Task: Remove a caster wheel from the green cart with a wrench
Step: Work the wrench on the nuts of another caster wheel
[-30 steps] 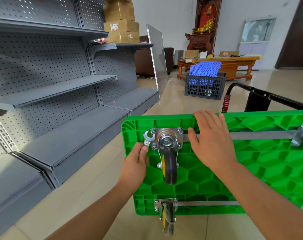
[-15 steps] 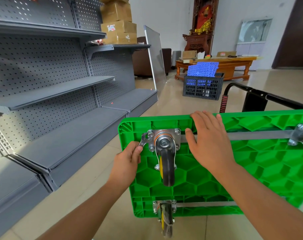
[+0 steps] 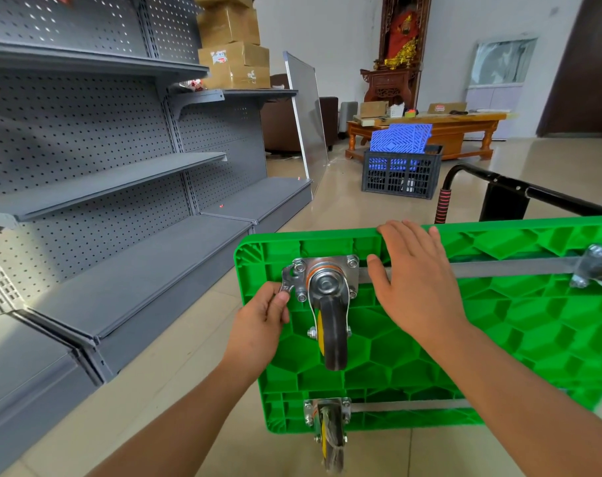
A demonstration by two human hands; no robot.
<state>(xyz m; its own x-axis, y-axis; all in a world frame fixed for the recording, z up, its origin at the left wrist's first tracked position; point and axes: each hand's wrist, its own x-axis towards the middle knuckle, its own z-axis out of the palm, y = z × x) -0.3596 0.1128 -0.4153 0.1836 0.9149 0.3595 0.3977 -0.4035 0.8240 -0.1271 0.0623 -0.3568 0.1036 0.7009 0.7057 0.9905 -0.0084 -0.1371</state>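
The green ribbed plastic cart [image 3: 499, 339] stood tipped on its side on the pale tiled floor [image 3: 344, 208], its honeycomb underside facing the camera. The black-and-yellow swivel caster wheel [image 3: 332, 325] sat on its four-bolt steel mounting plate [image 3: 327, 270] near the cart's upper left corner. The left hand [image 3: 258, 325] pinched the small silver open-ended wrench [image 3: 290, 278], whose head sat at the plate's upper left bolt [image 3: 299, 267]. The right hand [image 3: 416, 280] lay flat with straight fingers on the cart's underside, fingertips reaching over the top edge, just beside the plate. A second caster [image 3: 330, 438] hung at the lower corner. Grey perforated metal shelving [image 3: 120, 187] stood to the left.
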